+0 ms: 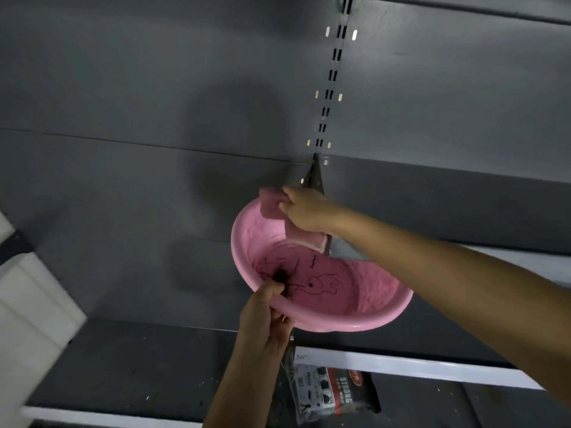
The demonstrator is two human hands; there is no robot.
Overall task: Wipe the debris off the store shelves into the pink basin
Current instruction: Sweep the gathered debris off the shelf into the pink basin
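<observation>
A pink basin is tilted toward me in front of a dark grey shelf. My left hand grips its near rim, thumb inside. Dark debris lies in a clump at the basin's left inner wall, near a line drawing on the bottom. My right hand holds a pink cloth above the basin's far rim, close to the shelf bracket. The cloth's lower end hangs down into the basin.
A slotted upright runs up the grey back panel. A lower shelf carries pale specks and a white front strip. A dark packet printed STRONG lies below the basin. A white box stands at left.
</observation>
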